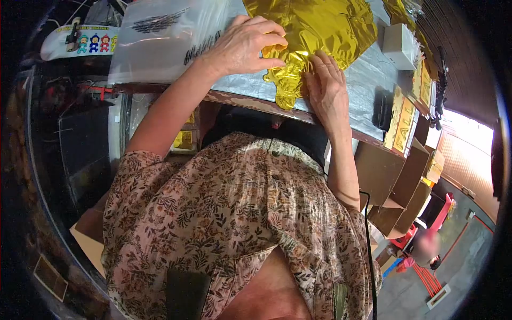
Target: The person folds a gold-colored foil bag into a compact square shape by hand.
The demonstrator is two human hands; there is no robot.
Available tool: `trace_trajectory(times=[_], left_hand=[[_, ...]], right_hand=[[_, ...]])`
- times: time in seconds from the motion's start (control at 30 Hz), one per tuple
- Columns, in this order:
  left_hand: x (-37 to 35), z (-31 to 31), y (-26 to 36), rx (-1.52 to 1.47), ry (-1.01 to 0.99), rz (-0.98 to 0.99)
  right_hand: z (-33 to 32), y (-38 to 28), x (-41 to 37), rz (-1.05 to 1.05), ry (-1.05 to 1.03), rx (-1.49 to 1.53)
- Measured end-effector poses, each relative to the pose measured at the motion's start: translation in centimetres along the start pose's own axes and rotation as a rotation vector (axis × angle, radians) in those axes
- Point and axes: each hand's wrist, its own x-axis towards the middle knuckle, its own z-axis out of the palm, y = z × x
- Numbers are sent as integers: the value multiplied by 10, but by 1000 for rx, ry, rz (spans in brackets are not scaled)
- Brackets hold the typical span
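This looks like a workshop or small factory, with a worn-edged worktable (368,104) bearing gold foil (325,26), a pile of printed plastic bags (160,58), a white box (398,47) and flat packs (404,125) with gold letters. Brown cartons (376,173) crowd the space just beside the table, on the right. Farther off, a bare grey floor (458,256), a ribbed wall (472,157) open to bright light, and another person (425,246) near red items suggest a shared, garage-like workspace.
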Motion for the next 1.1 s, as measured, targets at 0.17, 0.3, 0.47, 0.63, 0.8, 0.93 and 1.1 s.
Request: trace_trajectory(times=[0.17,0.3,0.47,0.63,0.8,0.93,1.1], left_hand=[[0,1,3,53,-20,-21],[2,2,5,69,-29,-33],[5,1,9,73,-31,-66],[3,4,7,91,17,-58],[2,5,7,77,10,-65],[1,6,7,84,3,-62],[-1,9,4,107,17,-57]], right_hand=[[0,0,1,9,3,1],[0,1,2,-10,10,21],[3,2,1,1,10,53],[-3,-6,-3,-11,-33,-61],[-4,-4,-2,8,-74,-25],[-5,-6,-1,24,-68,-22],[-3,-5,-2,11,-48,-29]])
